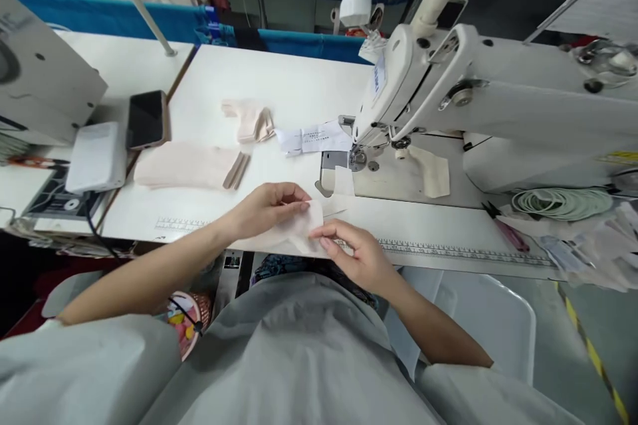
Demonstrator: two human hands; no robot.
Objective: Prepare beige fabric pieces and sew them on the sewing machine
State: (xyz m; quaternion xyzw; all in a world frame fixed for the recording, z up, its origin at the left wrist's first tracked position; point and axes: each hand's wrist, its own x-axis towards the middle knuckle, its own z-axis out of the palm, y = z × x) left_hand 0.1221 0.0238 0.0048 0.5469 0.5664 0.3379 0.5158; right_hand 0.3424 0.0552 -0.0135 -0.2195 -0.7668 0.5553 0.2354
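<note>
A pale pink fabric piece [312,218] is held at the table's front edge, between my two hands. My left hand [272,207] pinches its upper corner between thumb and fingers. From the right, my right hand [351,249] grips its side edge with thumb and fingertips. Part of the cloth lies along the table edge below my left wrist. Just beyond my hands, a small whitish strip [343,180] lies by the needle plate of the sewing machine [399,86].
Folded pink fabric [187,166], a smaller bundle [252,121] and a printed white label strip [314,138] lie on the white table. A phone [148,119] and white box [97,156] sit left. Snips [508,229], green cord [563,204] and scraps lie right.
</note>
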